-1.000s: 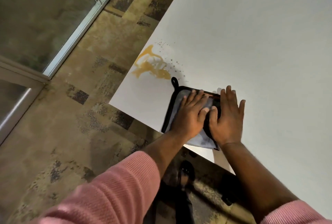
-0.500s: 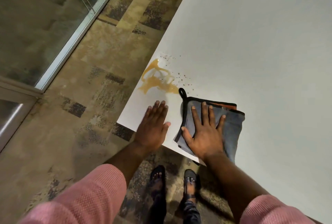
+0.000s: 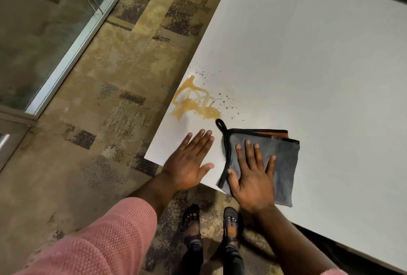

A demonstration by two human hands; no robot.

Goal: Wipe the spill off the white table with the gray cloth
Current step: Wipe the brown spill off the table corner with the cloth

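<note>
Patterned carpet and a glass partition border the white table (image 3: 308, 65), whose near corner carries the amber spill (image 3: 193, 103), not yet wiped. Just beside it lies the folded gray cloth (image 3: 284, 164), its black hanging loop pointing at the puddle. Right hand (image 3: 251, 177) presses flat, fingers spread, on the cloth, probably to push it. Left hand (image 3: 189, 164) rests open on bare tabletop, likely bracing.

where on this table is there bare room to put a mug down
The white table is bare beyond and right of the gray cloth. The near-left corner is crowded: spill, left hand, and right hand flat on the cloth.
</note>
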